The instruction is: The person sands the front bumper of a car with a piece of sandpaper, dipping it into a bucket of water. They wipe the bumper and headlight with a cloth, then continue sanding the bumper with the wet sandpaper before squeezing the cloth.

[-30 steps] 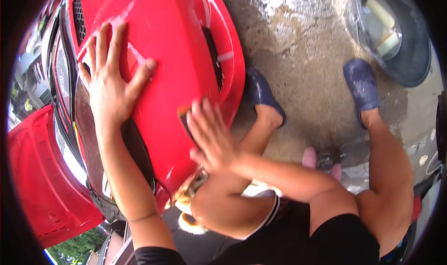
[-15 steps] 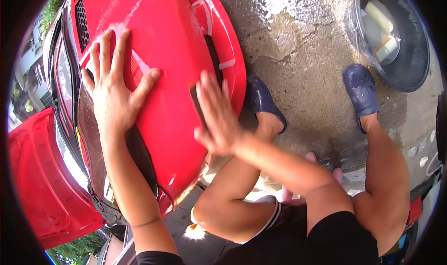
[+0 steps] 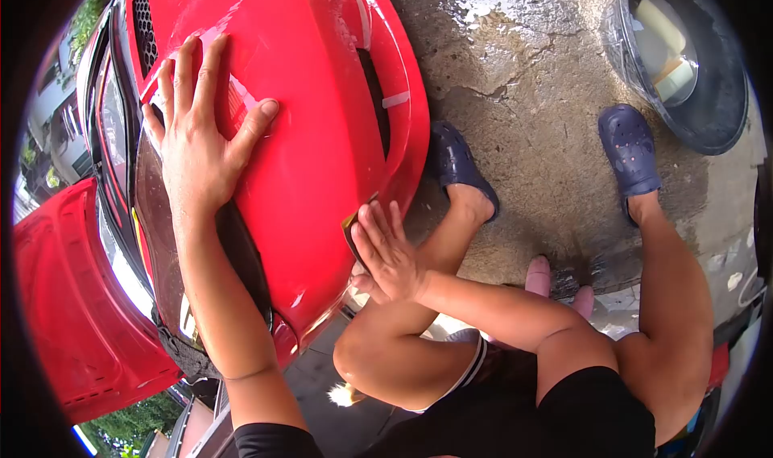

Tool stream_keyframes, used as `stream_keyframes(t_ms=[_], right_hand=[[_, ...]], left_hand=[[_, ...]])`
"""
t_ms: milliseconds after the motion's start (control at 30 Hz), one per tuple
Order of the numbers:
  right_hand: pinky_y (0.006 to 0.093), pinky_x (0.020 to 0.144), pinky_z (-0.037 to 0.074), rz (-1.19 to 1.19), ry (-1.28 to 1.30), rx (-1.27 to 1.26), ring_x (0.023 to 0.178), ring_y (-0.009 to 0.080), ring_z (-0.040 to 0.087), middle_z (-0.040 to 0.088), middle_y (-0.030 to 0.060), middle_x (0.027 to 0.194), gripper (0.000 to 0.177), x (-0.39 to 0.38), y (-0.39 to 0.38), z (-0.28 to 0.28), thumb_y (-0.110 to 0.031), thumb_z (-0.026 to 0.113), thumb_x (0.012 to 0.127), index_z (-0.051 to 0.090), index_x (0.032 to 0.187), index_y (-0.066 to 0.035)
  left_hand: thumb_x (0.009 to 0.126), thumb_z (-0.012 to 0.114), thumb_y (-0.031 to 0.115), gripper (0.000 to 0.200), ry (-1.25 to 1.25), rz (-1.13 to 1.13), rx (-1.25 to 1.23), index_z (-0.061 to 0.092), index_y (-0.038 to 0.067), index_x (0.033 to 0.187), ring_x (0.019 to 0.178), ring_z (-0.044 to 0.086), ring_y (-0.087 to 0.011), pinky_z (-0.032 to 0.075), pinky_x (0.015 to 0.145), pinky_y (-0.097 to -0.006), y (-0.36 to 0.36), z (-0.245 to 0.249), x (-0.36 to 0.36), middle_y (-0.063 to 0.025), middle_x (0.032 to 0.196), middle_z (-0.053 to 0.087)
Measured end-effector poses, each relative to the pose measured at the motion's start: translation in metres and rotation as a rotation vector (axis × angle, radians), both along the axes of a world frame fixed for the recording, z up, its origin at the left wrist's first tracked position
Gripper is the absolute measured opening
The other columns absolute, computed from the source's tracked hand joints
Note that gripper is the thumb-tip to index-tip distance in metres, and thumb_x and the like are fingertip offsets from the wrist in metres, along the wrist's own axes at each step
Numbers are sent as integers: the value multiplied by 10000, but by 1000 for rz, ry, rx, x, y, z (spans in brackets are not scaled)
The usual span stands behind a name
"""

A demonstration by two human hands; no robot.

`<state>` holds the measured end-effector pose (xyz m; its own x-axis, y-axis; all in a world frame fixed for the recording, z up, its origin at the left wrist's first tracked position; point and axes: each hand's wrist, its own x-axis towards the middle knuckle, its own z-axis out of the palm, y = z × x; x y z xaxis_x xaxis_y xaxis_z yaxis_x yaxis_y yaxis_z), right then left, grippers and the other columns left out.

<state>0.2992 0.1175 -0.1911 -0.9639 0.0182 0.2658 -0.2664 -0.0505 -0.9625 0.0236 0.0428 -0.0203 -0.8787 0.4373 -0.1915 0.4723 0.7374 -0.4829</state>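
A glossy red car bumper (image 3: 306,160) fills the upper left, its surface wet in places. My left hand (image 3: 201,148) lies flat on it with fingers spread, holding nothing. At the bumper's lower right edge, my right hand (image 3: 386,256) presses a thin, dark sanding pad (image 3: 351,231) against the curved red surface. The pad has a yellowish corner, and my palm and fingers hide most of it. A dark slot (image 3: 374,103) runs along the bumper above my right hand.
Wet concrete (image 3: 531,136) spreads to the right. A dark tub (image 3: 713,107) with water and pale blocks stands at upper right. My feet wear blue clogs (image 3: 630,148). Someone's pink footwear (image 3: 538,275) shows behind me. A red car panel (image 3: 88,313) stands at left.
My right hand has slid with the pad down along the bumper toward its lower edge. My left hand stays in place on the bumper.
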Motion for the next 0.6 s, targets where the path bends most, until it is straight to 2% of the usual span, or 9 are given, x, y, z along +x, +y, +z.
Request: stream_keyframes(t_ms=[67,167,233,300,400,433,500,567,600], right_hand=[[732,1288,45,8,29,67,1662,491,166,128,281,1805,842,-23,2,-14,-549,349,1137,170,1732,19],[687,1314,86,92,18,190,1673,448,157,154,252,1808,794,-154,63,0,-503,365,1150,174,1737,-5],[654,1327,105,70,28,219,1680,415,150,140,227,1818,770,-230,69,-11,-482,365,1159,184,1731,1],[626,1337,108,66,-27,238,1685,406,125,103,234,1820,761,-257,72,-13,-473,369,1164,191,1724,10],[673,1319,88,79,34,315,1675,446,150,171,249,1807,837,-180,64,18,-506,437,1117,201,1722,22],[693,1312,51,192,44,317,1689,412,127,178,234,1812,829,-140,56,30,-521,442,1104,254,1719,3],[704,1305,-5,190,166,392,1693,365,155,198,189,1821,804,-79,38,58,-557,428,1097,346,1705,-38],[713,1302,22,135,250,450,1686,376,170,213,190,1815,825,-78,28,42,-557,465,1088,321,1712,-37],[709,1303,43,125,110,417,1683,385,174,221,198,1810,831,-118,46,37,-548,479,1088,309,1713,-27]], left_hand=[[933,702,695,865,7,-7,14,468,295,1663,1643,285,-364,173,1256,-765,1,0,-2,-90,1750,374],[995,663,642,770,4,53,59,479,296,1658,1637,301,-363,170,1257,-762,0,1,-4,-92,1746,379],[1036,627,611,721,40,67,60,466,299,1666,1643,287,-380,163,1290,-702,2,0,-3,-134,1763,344],[1037,622,618,731,88,72,87,458,294,1671,1648,274,-387,159,1306,-670,1,-3,-5,-160,1773,320],[1068,579,607,741,154,125,70,433,223,1684,1654,262,-389,141,1319,-647,-6,-7,-9,-196,1782,285],[1076,569,603,740,176,146,61,430,207,1685,1653,264,-388,140,1318,-650,-8,-8,-8,-197,1782,283],[1105,540,557,711,195,208,91,427,156,1680,1649,288,-363,147,1321,-640,-10,-7,-11,-200,1774,305],[1112,535,535,703,195,203,116,422,139,1681,1643,300,-365,153,1325,-622,-12,-7,-12,-201,1759,341],[1114,533,528,699,188,192,116,422,136,1681,1641,304,-365,157,1326,-617,-11,-8,-11,-200,1755,349]])
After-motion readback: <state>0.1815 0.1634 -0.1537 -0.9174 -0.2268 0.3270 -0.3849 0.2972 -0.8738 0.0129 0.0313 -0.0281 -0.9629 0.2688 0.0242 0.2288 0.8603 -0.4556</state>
